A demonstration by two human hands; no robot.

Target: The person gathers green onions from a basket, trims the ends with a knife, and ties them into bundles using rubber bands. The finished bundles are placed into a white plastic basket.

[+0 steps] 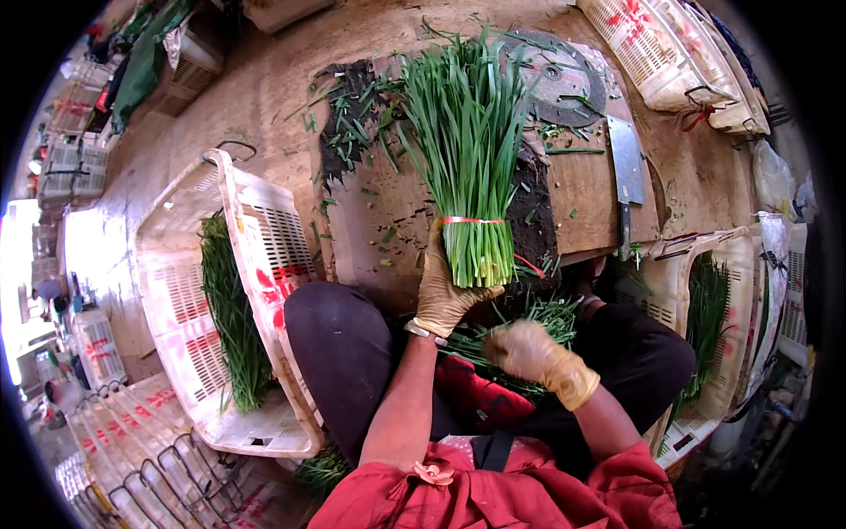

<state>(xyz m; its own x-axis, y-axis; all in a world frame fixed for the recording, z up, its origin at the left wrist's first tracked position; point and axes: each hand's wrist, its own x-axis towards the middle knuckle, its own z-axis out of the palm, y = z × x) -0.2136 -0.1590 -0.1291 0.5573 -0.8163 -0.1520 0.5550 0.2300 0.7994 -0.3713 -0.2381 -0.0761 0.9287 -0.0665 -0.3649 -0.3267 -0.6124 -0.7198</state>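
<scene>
A thick bunch of garlic chives [467,141], bound near its pale cut ends by a red tie [471,219], lies with its green leaves pointing away from me. My left hand [445,295], in a tan rubber glove, is closed around the bunch's near end, thumb and fingers beside and under the stems. My right hand [533,357], gloved the same way and blurred by motion, is curled like a fist over loose chive leaves [555,322] on my lap. Whether it holds anything is hidden. Beneath the bunch is a worn wooden board [379,229] strewn with green clippings.
A cleaver [626,167] lies right of the bunch, near a round grey disc [564,79]. White plastic crates stand to my left [264,229] and right [745,291], both with chives inside. Another crate [648,44] sits far right. Wooden floor [256,97] surrounds the board.
</scene>
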